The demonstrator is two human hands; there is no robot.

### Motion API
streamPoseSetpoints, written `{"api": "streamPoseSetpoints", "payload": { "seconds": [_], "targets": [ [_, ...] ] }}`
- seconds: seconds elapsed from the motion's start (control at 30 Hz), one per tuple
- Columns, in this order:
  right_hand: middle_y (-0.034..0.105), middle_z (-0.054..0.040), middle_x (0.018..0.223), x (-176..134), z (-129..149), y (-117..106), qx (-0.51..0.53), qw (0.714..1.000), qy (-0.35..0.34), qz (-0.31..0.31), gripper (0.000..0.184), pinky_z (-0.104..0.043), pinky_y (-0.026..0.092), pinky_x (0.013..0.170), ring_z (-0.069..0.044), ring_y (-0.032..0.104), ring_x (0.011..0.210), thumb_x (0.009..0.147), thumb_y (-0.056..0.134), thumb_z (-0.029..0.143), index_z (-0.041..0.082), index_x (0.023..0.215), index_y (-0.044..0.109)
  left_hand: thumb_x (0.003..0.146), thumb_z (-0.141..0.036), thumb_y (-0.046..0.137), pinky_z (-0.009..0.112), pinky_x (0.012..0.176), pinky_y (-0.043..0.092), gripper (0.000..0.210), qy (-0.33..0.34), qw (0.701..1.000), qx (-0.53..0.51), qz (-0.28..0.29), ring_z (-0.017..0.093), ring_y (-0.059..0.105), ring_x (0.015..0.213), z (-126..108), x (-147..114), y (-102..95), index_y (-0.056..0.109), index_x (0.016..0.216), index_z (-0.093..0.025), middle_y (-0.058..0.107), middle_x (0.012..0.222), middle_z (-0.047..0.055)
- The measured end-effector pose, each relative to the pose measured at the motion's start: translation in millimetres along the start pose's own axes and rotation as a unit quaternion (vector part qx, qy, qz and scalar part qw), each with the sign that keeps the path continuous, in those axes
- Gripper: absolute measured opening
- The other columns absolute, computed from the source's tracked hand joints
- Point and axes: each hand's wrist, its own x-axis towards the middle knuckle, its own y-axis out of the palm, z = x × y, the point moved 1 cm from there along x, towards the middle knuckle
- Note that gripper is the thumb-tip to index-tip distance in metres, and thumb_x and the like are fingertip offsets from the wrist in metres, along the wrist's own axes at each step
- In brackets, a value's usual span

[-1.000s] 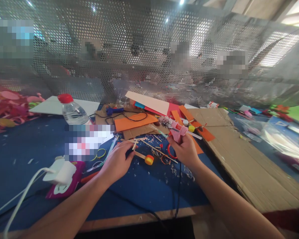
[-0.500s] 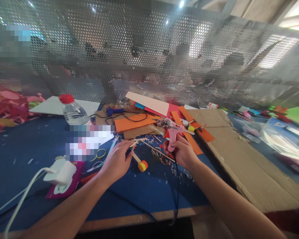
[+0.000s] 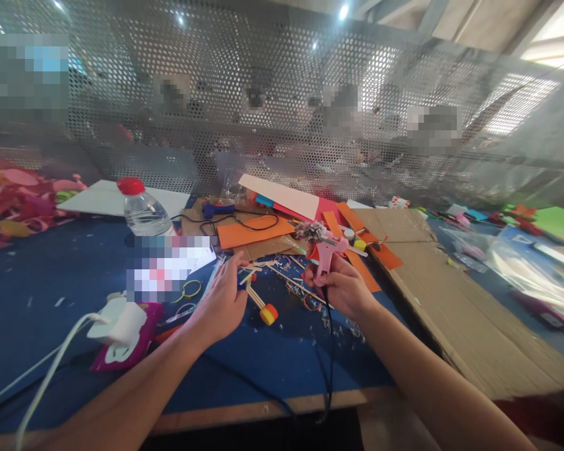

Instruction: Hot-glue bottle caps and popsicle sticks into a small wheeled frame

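Observation:
My right hand (image 3: 345, 285) is wrapped around the handle of a pink hot glue gun (image 3: 328, 255), raised over the blue table. Its black cord (image 3: 331, 351) hangs down toward the table's front edge. Grey fluffy scraps (image 3: 310, 230) show by the nozzle; whether they cling to it I cannot tell. My left hand (image 3: 223, 300) is open, fingers stretched forward and thumb apart, beside thin wooden sticks (image 3: 255, 293) with an orange-and-yellow round piece (image 3: 269, 314) at their near end. The sticks' far end is partly hidden by this hand.
A water bottle (image 3: 145, 213) with a red cap stands at left, behind a lit phone (image 3: 200, 258). A white charger (image 3: 115, 319) lies on a purple packet (image 3: 145, 338). Orange paper (image 3: 256, 230), a blue-handled tool (image 3: 216, 210) and long cardboard (image 3: 451, 300) surround the hands. A perforated metal screen (image 3: 272, 100) rises behind.
My left hand's fingers have lifted and spread away from the sticks, which stay on the table. My right hand still grips the glue gun, nearly unmoved. The view has shifted slightly.

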Motion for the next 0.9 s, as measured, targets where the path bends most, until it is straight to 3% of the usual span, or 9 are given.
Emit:
{"api": "streamPoseSetpoints", "payload": {
  "seconds": [0.2, 0.3, 0.43, 0.5, 0.57, 0.67, 0.73, 0.77, 0.9],
  "targets": [
    [0.074, -0.0014, 0.08, 4.4, 28.5, -19.1, 0.014, 0.994, -0.059, -0.089, 0.028, -0.04, 0.061, 0.068, -0.022, 0.07, 0.072, 0.073, 0.076, 0.024, 0.024, 0.1, 0.069, 0.079, 0.002, 0.046, 0.055, 0.122, 0.035, 0.074, 0.06, 0.995, -0.024, -0.07, 0.029, 0.044, 0.142, -9.2, -1.5, -5.2, 0.034, 0.15, -0.017, 0.05, 0.146, 0.016],
    [0.076, -0.0031, 0.085, -1.1, 48.4, -34.3, -0.004, 0.991, -0.081, -0.106, 0.024, -0.043, 0.065, 0.076, -0.022, 0.074, 0.077, 0.078, 0.081, 0.027, 0.022, 0.099, 0.071, 0.08, 0.001, 0.046, 0.056, 0.121, 0.036, 0.07, 0.099, 0.986, -0.016, -0.136, 0.031, 0.043, 0.14, -16.9, -2.2, -11.1, 0.037, 0.147, -0.015, 0.047, 0.145, 0.019],
    [0.077, -0.0004, 0.09, -16.6, 84.0, -51.2, -0.011, 0.979, -0.159, -0.128, 0.019, -0.045, 0.066, 0.084, -0.02, 0.075, 0.082, 0.083, 0.082, 0.025, 0.024, 0.099, 0.072, 0.086, -0.006, 0.053, 0.055, 0.11, 0.043, 0.051, 0.196, 0.957, -0.002, -0.215, 0.033, 0.05, 0.127, -33.9, -6.4, -24.7, 0.05, 0.135, -0.017, 0.055, 0.131, 0.016],
    [0.077, 0.0014, 0.091, -25.3, 107.6, -54.7, -0.013, 0.968, -0.21, -0.137, 0.012, -0.045, 0.065, 0.089, -0.019, 0.075, 0.082, 0.087, 0.078, 0.022, 0.026, 0.097, 0.072, 0.089, -0.009, 0.055, 0.052, 0.104, 0.045, 0.033, 0.256, 0.95, -0.007, -0.18, 0.03, 0.054, 0.117, -44.6, -10.3, -28.6, 0.059, 0.12, -0.019, 0.059, 0.119, 0.012],
    [0.076, 0.0043, 0.089, -33.4, 134.9, -56.6, -0.016, 0.947, -0.286, -0.146, 0.009, -0.046, 0.062, 0.094, -0.017, 0.074, 0.082, 0.09, 0.073, 0.018, 0.027, 0.092, 0.071, 0.092, -0.014, 0.057, 0.048, 0.1, 0.046, 0.02, 0.317, 0.945, -0.023, -0.081, 0.027, 0.055, 0.109, -53.8, -14.4, -27.4, 0.063, 0.11, -0.019, 0.062, 0.11, 0.01],
    [0.073, 0.0048, 0.092, -43.5, 176.4, -66.4, -0.06, 0.883, -0.427, -0.188, 0.015, -0.045, 0.061, 0.094, -0.017, 0.072, 0.078, 0.091, 0.067, 0.015, 0.029, 0.087, 0.072, 0.094, -0.035, 0.067, 0.043, 0.093, 0.048, 0.017, 0.382, 0.92, -0.031, 0.082, 0.026, 0.056, 0.103, -60.8, -19.6, -17.9, 0.069, 0.101, -0.019, 0.066, 0.103, 0.008],
    [0.071, 0.0055, 0.094, -47.6, 196.6, -81.5, -0.11, 0.84, -0.481, -0.226, 0.022, -0.045, 0.06, 0.096, -0.016, 0.072, 0.08, 0.09, 0.066, 0.012, 0.032, 0.081, 0.069, 0.092, -0.043, 0.073, 0.04, 0.089, 0.047, 0.023, 0.396, 0.907, -0.016, 0.145, 0.025, 0.058, 0.1, -60.7, -21.2, -9.9, 0.071, 0.093, -0.02, 0.069, 0.099, 0.007],
    [0.07, 0.0057, 0.092, -48.6, 202.4, -91.3, -0.14, 0.832, -0.48, -0.24, 0.022, -0.046, 0.059, 0.095, -0.015, 0.07, 0.078, 0.09, 0.067, 0.013, 0.032, 0.079, 0.068, 0.092, -0.04, 0.074, 0.039, 0.087, 0.047, 0.021, 0.398, 0.902, -0.009, 0.164, 0.024, 0.058, 0.098, -60.0, -21.6, -6.4, 0.071, 0.088, -0.02, 0.07, 0.097, 0.005],
    [0.067, 0.0042, 0.082, -50.9, 189.6, -133.8, -0.223, 0.895, -0.29, -0.257, 0.019, -0.046, 0.063, 0.089, -0.018, 0.068, 0.078, 0.077, 0.084, 0.027, 0.032, 0.081, 0.066, 0.095, -0.025, 0.07, 0.036, 0.083, 0.045, 0.017, 0.398, 0.897, 0.004, 0.192, 0.021, 0.059, 0.092, -57.0, -22.0, 1.1, 0.07, 0.079, -0.019, 0.071, 0.092, 0.004]
  ]
}}
